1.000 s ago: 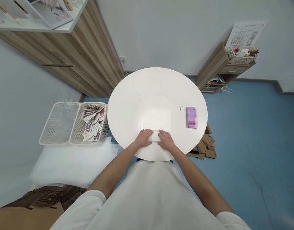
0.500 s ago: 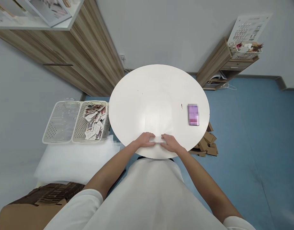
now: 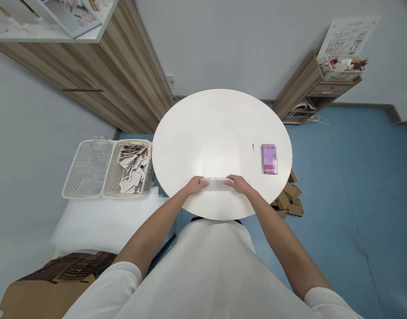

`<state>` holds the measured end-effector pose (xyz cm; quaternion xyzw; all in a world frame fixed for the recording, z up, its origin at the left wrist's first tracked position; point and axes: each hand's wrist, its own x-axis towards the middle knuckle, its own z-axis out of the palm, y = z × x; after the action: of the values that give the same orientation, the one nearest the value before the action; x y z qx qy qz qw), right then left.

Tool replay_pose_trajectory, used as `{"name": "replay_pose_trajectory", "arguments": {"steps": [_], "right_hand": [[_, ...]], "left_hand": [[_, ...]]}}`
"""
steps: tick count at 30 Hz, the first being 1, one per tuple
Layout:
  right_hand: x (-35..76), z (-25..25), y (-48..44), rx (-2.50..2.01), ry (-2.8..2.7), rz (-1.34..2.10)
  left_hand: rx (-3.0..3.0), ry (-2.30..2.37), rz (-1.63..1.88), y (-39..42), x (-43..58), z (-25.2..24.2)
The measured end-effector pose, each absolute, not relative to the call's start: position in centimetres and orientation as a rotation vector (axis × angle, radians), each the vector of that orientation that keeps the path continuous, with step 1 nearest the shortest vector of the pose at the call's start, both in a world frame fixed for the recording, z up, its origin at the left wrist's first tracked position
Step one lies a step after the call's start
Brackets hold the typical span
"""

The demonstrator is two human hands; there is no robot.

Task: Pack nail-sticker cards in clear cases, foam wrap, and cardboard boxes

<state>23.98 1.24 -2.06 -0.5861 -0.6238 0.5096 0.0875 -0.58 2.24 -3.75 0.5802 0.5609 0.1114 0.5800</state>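
A thin, translucent white packing sheet (image 3: 217, 184) lies near the front edge of the round white table (image 3: 180, 146), and its far edge looks folded or rolled over. My left hand (image 3: 195, 185) grips its left end between thumb and fingers. At the right end, my right hand (image 3: 239, 184) pinches the same sheet. Whether anything is wrapped inside cannot be made out. To the right on the tabletop is a purple and pink pack (image 3: 269, 158), blurred by pixels, apart from both hands. A small dark mark or scrap (image 3: 253, 146) shows beside it.
Left of the table stand a basket of printed cards (image 3: 132, 170) and one with clear plastic pieces (image 3: 90, 170), above a stack of white sheets (image 3: 106, 223). Cardboard pieces (image 3: 289, 199) lie on the floor at right. Wooden cabinets (image 3: 130, 66) stand behind.
Both hands have moved slightly away from my body and a little apart. More of the white sheet shows between them, with its folded edge farther up the table.
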Motion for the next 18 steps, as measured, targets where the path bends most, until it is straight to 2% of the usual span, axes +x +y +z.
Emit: {"name": "replay_pose_trajectory", "arguments": {"steps": [8,14,18], "right_hand": [[25.4,-3.6,1.3,-2.009,-1.624,1.391],[25.4,-4.6,-0.5,-2.151,-1.669,1.024],[24.3,-4.0,-1.6,-2.015,-1.917,0.644]], "left_hand": [[1.282,1.469,0.264,2.4,-0.8,-5.4],[1.318,1.687,0.288,1.9,-0.4,-5.4],[1.618,1.774,0.449,1.3,0.1,-4.6]]}}
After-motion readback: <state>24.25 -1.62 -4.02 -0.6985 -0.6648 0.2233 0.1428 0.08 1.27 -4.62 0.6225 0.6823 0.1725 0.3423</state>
